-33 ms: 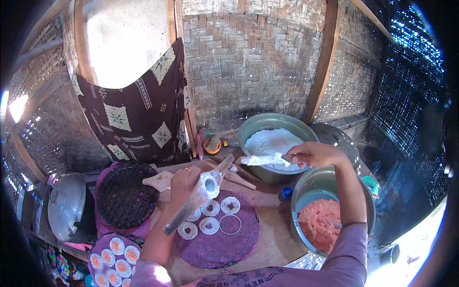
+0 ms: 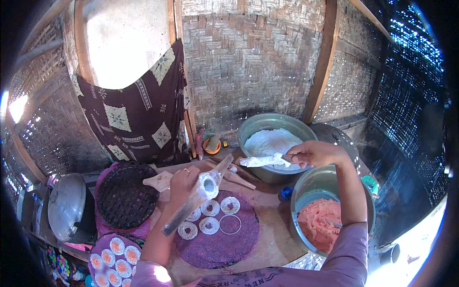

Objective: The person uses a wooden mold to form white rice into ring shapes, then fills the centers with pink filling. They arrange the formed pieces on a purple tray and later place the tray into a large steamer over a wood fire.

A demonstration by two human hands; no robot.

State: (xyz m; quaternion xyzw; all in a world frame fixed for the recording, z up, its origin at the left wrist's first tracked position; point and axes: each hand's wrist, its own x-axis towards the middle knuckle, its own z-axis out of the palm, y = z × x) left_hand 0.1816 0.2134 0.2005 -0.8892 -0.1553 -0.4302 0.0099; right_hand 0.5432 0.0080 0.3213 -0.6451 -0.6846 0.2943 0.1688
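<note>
White-coated spatula hangs over the green tub at its edge, right hand fingers wrapped round the handle; left hand fingers look clamped on the wooden tool. Honestly nothing's visibly shifted, so the thin ring on the purple mat is still unfilled.

Left hand and right hand, both clenched

Dark printed lettering, slightly curved, across a lilac shirt
</note>
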